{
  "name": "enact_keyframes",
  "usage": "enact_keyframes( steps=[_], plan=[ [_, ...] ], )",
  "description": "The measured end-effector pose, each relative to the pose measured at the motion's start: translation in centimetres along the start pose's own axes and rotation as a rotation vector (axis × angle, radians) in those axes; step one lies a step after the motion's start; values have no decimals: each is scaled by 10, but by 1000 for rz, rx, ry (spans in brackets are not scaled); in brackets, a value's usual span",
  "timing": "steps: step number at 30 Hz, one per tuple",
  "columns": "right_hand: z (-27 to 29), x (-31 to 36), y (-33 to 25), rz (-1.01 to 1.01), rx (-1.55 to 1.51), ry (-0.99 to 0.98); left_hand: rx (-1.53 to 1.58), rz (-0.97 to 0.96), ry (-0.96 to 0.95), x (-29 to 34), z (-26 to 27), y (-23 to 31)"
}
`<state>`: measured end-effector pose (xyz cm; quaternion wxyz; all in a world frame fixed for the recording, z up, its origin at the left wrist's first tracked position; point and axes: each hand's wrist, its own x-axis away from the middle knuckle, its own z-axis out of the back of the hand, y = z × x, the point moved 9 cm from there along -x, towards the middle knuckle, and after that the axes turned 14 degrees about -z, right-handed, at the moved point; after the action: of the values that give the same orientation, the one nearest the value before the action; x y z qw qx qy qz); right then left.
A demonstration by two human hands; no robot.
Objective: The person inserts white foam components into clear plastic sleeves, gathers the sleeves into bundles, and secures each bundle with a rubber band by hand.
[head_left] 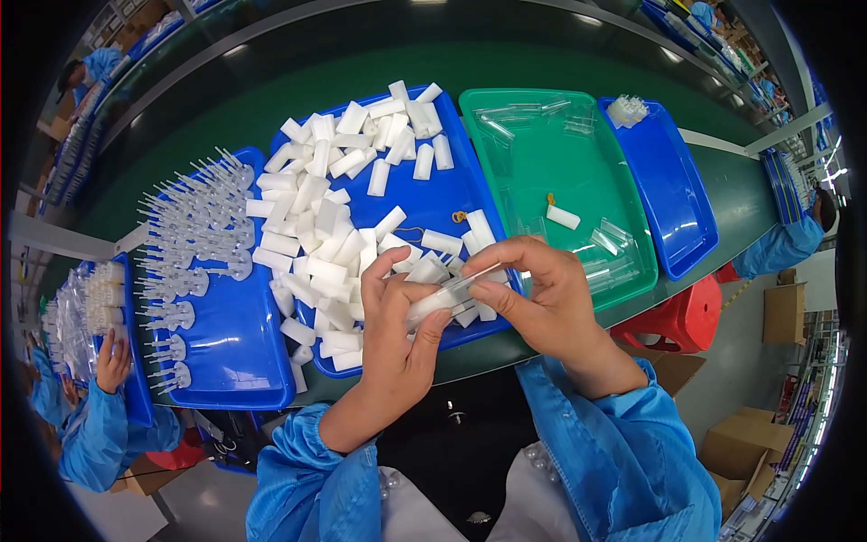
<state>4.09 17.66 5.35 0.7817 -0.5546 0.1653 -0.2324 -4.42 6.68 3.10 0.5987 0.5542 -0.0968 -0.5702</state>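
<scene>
Blue sleeves (623, 456), two, nearest my view. Left hand (395, 339): fingers and thumb closed round a clear tube (449, 294). Right hand (540, 296): thumb and forefinger pinching that tube's right end, above the blue tray's (424, 199) near edge; its contents I cannot tell. Along the bench's (741, 190) near edge I list: white cylinders (312, 191), heaped mostly toward the blue tray's left edge; green tray (560, 176), loose tubes (612, 233) by its far and near edges.
</scene>
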Motion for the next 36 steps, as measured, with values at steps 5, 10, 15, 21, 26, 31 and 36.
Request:
enact_keyframes(
  steps=[5,10,15,21,26,31,36],
  plan=[
    [-7,-5,28,-268,-602,-182,-22,-24,-3,-4,2,8],
    [-10,-3,28,-274,-616,-142,13,-6,36,-2,3,5],
    [2,2,2,9,102,53,64,60,28,1,2,-3],
    [-2,-2,26,-191,-366,3,34,4,13,1,0,0],
    [-7,3,23,-177,-246,27,187,-67,93,5,-2,3],
    [-14,8,21,-141,-216,13,279,-144,129,5,0,10],
    [-26,14,16,-91,-192,38,110,-266,143,7,0,19]
  ],
)
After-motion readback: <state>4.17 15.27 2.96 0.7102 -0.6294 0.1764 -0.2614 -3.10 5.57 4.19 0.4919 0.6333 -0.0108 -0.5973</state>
